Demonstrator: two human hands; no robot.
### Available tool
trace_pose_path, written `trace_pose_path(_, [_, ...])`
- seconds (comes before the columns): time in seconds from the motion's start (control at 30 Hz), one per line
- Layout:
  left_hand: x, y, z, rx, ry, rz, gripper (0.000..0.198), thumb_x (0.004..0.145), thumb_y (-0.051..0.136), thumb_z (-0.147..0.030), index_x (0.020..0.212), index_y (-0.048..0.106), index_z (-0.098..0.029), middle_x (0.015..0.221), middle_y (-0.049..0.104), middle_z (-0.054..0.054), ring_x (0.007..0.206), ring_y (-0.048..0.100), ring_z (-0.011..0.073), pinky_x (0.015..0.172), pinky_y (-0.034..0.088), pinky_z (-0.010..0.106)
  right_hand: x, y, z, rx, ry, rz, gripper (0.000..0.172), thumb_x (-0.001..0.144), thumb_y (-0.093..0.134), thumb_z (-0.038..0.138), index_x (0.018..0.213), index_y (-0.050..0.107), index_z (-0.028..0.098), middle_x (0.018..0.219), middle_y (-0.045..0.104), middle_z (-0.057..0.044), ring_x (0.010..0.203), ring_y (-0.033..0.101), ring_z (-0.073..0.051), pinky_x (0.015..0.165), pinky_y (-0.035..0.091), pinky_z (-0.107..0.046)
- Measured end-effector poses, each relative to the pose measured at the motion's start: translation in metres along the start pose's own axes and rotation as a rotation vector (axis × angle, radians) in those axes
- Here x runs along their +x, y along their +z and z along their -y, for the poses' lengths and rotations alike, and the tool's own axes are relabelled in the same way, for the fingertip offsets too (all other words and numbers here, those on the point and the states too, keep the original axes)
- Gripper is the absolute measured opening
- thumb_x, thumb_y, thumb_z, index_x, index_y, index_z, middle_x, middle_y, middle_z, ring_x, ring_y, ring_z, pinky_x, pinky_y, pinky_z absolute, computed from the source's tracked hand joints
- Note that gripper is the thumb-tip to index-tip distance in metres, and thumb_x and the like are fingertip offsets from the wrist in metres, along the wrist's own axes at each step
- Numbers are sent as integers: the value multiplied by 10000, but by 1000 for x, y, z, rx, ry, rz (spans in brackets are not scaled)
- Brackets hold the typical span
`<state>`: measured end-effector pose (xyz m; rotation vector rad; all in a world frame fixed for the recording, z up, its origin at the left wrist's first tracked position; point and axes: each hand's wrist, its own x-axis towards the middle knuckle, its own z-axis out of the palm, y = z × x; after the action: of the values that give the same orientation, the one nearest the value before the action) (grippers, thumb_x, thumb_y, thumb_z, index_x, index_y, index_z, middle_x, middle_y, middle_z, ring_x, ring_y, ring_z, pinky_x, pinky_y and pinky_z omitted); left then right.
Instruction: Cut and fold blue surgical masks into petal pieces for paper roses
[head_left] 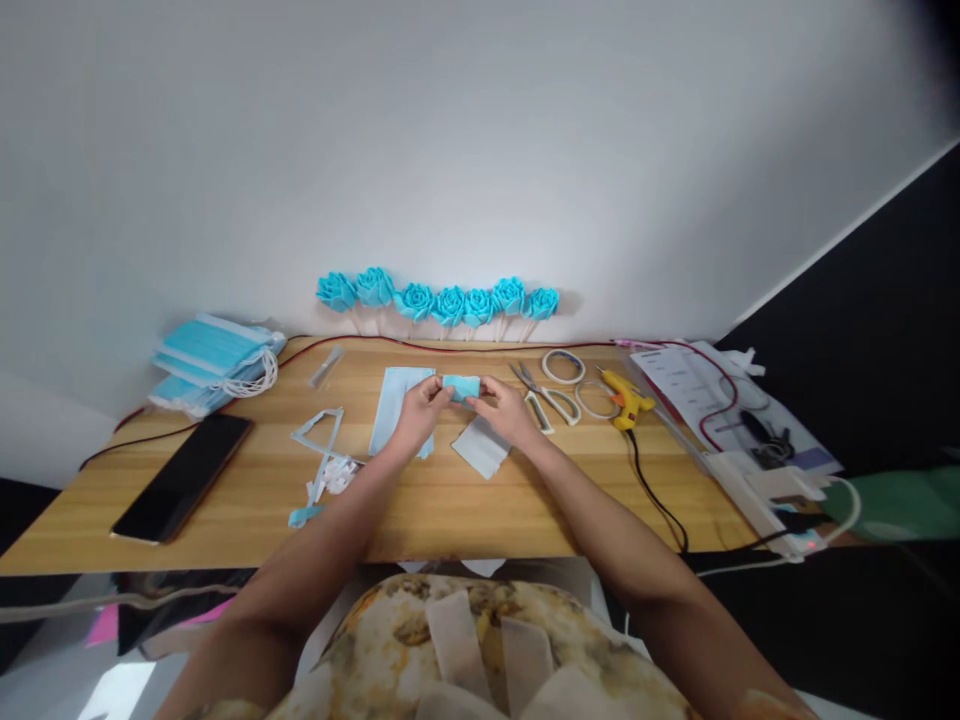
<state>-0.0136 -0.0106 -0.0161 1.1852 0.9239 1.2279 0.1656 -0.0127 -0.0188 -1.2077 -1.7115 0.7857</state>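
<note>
A small folded piece of blue mask fabric [461,387] is stretched between my two hands above the middle of the table. My left hand [421,408] pinches its left end, and my right hand [504,408] pinches the right end. Under and beside my left hand lies a larger pale blue fabric sheet [387,400]. Below my right hand rests a pale grey-blue square of fabric [480,450]. Scissors [551,392] with white handles lie just right of my right hand.
Blue fabric roses [450,305] on sticks lean along the wall. Masks [210,355] are stacked at the left, near a black phone [184,480] and fabric scraps [322,460]. A tape roll [562,367], yellow glue gun [626,400] and power strip [757,505] with cables occupy the right.
</note>
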Motion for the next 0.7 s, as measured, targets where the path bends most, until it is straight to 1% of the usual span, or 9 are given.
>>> trace_pose_path(0.1, [1, -2, 3, 104, 53, -22, 394, 711, 801, -523, 709, 584, -194, 687, 623, -26, 697, 596, 146, 759, 524, 306, -1, 1, 2, 55, 10, 28, 300, 769, 721, 444, 951, 694, 207, 939, 761, -52, 888, 691, -228, 881, 527, -366])
trace_pose_path(0.17, [1, -2, 4, 122, 52, -11, 391, 722, 794, -527, 708, 588, -195, 682, 621, -28, 696, 601, 147, 765, 532, 310, -2, 1, 4, 41, 12, -2, 266, 771, 715, 460, 855, 662, 213, 854, 730, -30, 824, 660, -210, 825, 508, -341])
trace_pose_path(0.27, [0, 1, 2, 57, -1, -10, 422, 692, 807, -561, 728, 604, -193, 721, 647, -19, 717, 630, 163, 761, 575, 339, -2, 0, 6, 19, 15, -76, 305, 809, 659, 478, 685, 537, 227, 669, 593, 12, 686, 559, -170, 705, 450, -303])
trace_pose_path(0.33, [-2, 4, 0, 8, -27, -10, 444, 647, 850, -548, 764, 629, -182, 753, 681, -9, 746, 655, 172, 789, 592, 357, -2, 0, 8, 23, 2, -100, 357, 825, 639, 503, 654, 484, 231, 633, 519, 26, 655, 506, -154, 676, 424, -293])
trace_pose_path(0.4, [-3, 5, -1, -40, -47, -2, 478, 596, 906, -500, 848, 673, -168, 801, 724, 4, 788, 682, 184, 815, 597, 368, -2, -1, 9, 23, -21, -110, 376, 837, 624, 524, 652, 475, 232, 629, 488, 29, 654, 484, -151, 676, 416, -291])
trace_pose_path(0.47, [-4, 6, 0, -86, -67, 8, 526, 554, 948, -462, 916, 712, -161, 854, 760, 23, 822, 702, 199, 814, 601, 371, -3, -1, 10, 15, -39, -111, 376, 849, 609, 533, 659, 487, 232, 630, 489, 25, 656, 482, -155, 677, 416, -293])
trace_pose_path(0.5, [-4, 5, 1, -101, -77, 12, 528, 545, 958, -459, 910, 725, -158, 869, 770, 34, 825, 707, 205, 810, 602, 372, -3, -1, 11, 12, -43, -110, 371, 852, 606, 531, 662, 497, 232, 632, 497, 22, 655, 486, -157, 676, 416, -293])
trace_pose_path(0.6, [-4, 4, 4, -117, -91, 25, 498, 553, 955, -522, 795, 737, -145, 851, 780, 63, 800, 704, 210, 800, 601, 377, -4, 0, 12, 15, -36, -109, 345, 849, 624, 510, 668, 529, 231, 645, 530, 14, 651, 504, -162, 674, 422, -295])
trace_pose_path(0.7, [-4, 3, 4, -128, -88, 23, 523, 545, 953, -562, 779, 745, -143, 830, 778, 67, 765, 693, 203, 756, 596, 367, -5, 1, 13, 27, -27, -124, 322, 822, 653, 506, 677, 561, 234, 657, 567, 6, 658, 529, -174, 689, 438, -304])
